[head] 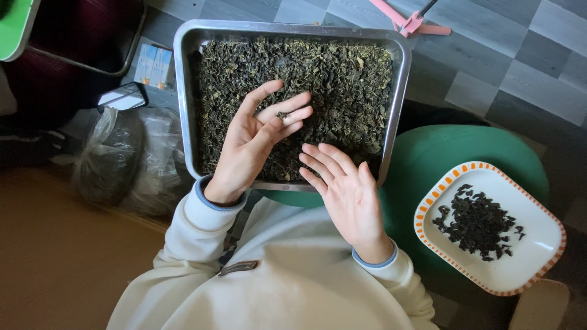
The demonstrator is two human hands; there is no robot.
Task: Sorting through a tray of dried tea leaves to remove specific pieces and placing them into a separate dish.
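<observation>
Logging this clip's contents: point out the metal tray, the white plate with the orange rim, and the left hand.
metal tray (398, 91), head view, on its bare right wall.
white plate (538, 244), head view, on a bare white part by the right rim.
left hand (244, 143), head view, on the palm.

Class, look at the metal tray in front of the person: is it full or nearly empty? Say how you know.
Full. Dark dried leaves cover the metal tray from wall to wall, with no bare bottom showing.

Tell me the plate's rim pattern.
Orange and white dashes edge the white plate, clearest in the head view.
</observation>
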